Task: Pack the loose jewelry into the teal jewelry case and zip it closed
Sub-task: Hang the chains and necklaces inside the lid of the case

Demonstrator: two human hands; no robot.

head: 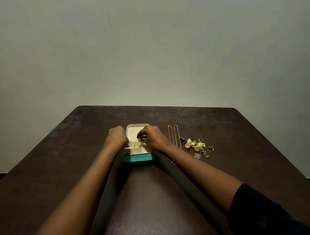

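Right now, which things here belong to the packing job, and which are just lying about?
Job: teal jewelry case; two gold chains; heap of earrings and rings; small piece pinched in the right hand.
Just there: dark table; grey wall.

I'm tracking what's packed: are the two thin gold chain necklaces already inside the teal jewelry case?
No, both thin gold chain necklaces lie stretched on the dark wooden table, right of the open teal jewelry case.

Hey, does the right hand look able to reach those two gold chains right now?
Probably yes. The gold chains lie on bare table just beside the right hand, nothing between, though it seems to pinch a small piece.
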